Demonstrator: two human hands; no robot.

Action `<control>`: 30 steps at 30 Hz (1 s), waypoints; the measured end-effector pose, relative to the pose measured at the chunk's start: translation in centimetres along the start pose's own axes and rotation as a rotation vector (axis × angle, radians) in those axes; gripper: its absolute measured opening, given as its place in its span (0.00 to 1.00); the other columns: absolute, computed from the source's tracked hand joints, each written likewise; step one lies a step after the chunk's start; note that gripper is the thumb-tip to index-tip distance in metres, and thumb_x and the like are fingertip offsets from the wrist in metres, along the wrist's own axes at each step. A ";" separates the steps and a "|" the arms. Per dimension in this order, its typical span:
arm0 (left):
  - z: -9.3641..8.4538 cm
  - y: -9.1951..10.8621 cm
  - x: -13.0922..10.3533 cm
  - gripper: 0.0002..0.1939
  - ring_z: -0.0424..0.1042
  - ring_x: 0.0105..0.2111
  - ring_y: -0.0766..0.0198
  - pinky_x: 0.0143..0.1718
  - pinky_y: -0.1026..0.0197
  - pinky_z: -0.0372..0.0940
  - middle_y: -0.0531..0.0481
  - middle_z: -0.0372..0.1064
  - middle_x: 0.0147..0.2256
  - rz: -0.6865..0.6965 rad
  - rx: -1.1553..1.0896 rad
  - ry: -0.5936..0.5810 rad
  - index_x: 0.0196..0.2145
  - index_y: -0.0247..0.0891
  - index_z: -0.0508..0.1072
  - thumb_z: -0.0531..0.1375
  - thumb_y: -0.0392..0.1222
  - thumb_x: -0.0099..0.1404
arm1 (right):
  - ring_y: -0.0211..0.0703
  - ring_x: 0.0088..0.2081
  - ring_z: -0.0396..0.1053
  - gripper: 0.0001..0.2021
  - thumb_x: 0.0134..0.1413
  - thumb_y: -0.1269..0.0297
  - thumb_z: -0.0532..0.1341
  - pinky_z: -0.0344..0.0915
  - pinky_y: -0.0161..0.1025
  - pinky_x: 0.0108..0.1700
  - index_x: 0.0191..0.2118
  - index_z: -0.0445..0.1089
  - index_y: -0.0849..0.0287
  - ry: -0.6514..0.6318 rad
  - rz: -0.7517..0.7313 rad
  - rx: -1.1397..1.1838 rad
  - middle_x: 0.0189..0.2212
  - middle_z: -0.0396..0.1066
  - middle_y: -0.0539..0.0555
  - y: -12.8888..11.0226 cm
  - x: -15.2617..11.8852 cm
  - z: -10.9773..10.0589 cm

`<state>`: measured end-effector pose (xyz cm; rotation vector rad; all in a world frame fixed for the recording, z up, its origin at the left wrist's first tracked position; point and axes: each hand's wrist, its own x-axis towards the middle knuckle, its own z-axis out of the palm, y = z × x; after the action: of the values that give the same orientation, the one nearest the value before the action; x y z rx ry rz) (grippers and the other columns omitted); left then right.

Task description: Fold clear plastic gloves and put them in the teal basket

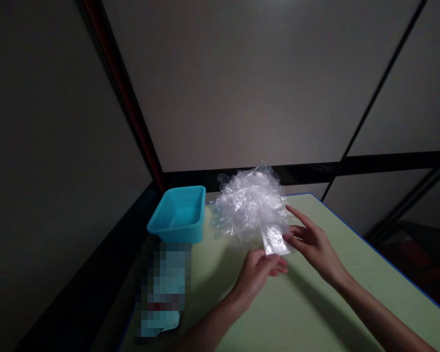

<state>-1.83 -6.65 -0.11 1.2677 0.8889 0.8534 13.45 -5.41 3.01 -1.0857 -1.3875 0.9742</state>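
Note:
A heap of thin, crinkled clear plastic gloves (247,200) stands at the far middle of the table. In front of it, a folded clear plastic glove (275,239) hangs between my hands. My left hand (258,274) pinches its lower edge between thumb and fingers. At its right side, the thumb and a bent finger of my right hand (313,244) close on the edge, while the index finger stretches out toward the heap. Whether the folded piece is fully apart from the heap, I cannot tell.
A blue plastic basin (178,215) sits at the table's far left. Nearer on that side lies a pale teal packet (165,288), mostly blurred out. The light green table (352,259) has a blue edge, and large wall panels (249,88) rise behind it.

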 end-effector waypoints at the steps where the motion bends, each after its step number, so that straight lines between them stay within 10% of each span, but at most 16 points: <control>1: -0.7 0.6 0.0 0.16 0.72 0.36 0.55 0.38 0.57 0.64 0.42 0.73 0.36 0.063 0.151 -0.012 0.37 0.31 0.71 0.53 0.46 0.59 | 0.34 0.23 0.61 0.34 0.43 0.62 0.63 0.60 0.32 0.25 0.58 0.52 0.58 -0.003 -0.005 0.014 0.21 0.63 0.45 -0.4 0.7 0.2; 7: -6.0 5.2 -1.1 0.21 0.57 0.53 0.49 0.52 0.49 0.53 0.40 0.59 0.53 0.325 1.078 0.218 0.50 0.34 0.64 0.56 0.39 0.57 | 0.34 0.23 0.62 0.30 0.38 0.63 0.66 0.62 0.33 0.24 0.52 0.60 0.54 -0.118 -0.073 -0.018 0.23 0.64 0.47 -2.2 6.7 3.0; 15: -12.1 5.3 -2.9 0.31 0.45 0.57 0.38 0.52 0.39 0.49 0.29 0.47 0.57 0.228 1.335 0.395 0.54 0.28 0.57 0.60 0.43 0.54 | 0.33 0.24 0.64 0.25 0.36 0.69 0.64 0.64 0.35 0.29 0.46 0.61 0.56 -0.375 -0.126 0.029 0.27 0.63 0.45 -2.0 15.2 11.4; 23: -12.0 2.3 -1.4 0.41 0.45 0.55 0.29 0.50 0.31 0.44 0.24 0.47 0.56 0.067 1.180 0.472 0.54 0.26 0.58 0.67 0.40 0.44 | 0.38 0.28 0.70 0.24 0.40 0.79 0.58 0.66 0.35 0.31 0.48 0.57 0.63 -0.829 -0.212 -0.481 0.25 0.68 0.48 -0.1 20.0 20.5; 30: -11.4 1.4 -1.7 0.40 0.38 0.56 0.26 0.50 0.28 0.43 0.24 0.43 0.57 -0.055 1.190 0.321 0.55 0.23 0.59 0.65 0.42 0.45 | 0.42 0.30 0.69 0.23 0.35 0.83 0.59 0.64 0.33 0.31 0.43 0.65 0.64 -1.006 -0.272 -0.817 0.26 0.70 0.50 1.5 18.9 24.2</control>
<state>-12.88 -3.31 0.52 2.1153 1.8158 0.4422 -10.70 13.51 4.00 -0.9189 -2.8440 0.7624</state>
